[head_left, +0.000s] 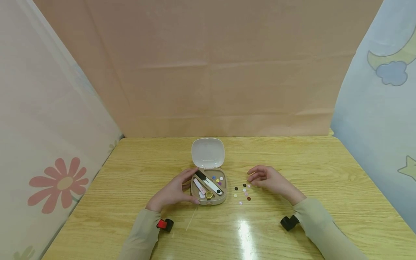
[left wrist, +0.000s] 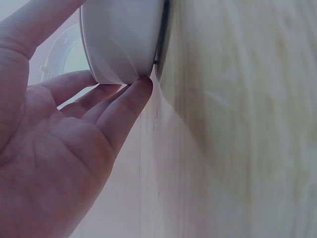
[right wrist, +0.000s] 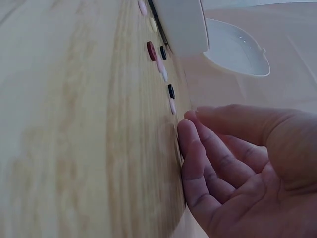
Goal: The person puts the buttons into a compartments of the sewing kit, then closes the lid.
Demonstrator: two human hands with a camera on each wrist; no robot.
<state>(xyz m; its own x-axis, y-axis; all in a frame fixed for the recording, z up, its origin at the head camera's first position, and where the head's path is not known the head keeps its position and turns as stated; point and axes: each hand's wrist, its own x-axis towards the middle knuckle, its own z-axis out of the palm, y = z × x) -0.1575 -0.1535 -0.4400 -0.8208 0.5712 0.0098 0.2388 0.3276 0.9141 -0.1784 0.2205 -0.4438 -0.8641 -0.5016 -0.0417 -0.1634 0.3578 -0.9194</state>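
A beige lidded box (head_left: 224, 195) stands on the table with its pale lid (head_left: 208, 153) tipped back. My left hand (head_left: 175, 189) holds its left side, thumb at the front and fingers farther back; in the left wrist view the fingertips touch the wall. Inside lie a long black-and-white tool (head_left: 209, 183), a white strip with red marks (head_left: 199, 186), a round gold piece (head_left: 209, 195), and several coloured buttons in the right compartment. My right hand (head_left: 268, 178) is just right of several loose buttons (head_left: 244, 190), fingers loosely bent, nothing visible in them.
A wooden table (head_left: 146, 155) bears everything. A thin pale stick-like strip (head_left: 191, 218) lies in front of the box. Upright coverings stand behind and on both sides. A black wrist device (head_left: 289, 222) sits on the right sleeve, another (head_left: 168, 225) on the left.
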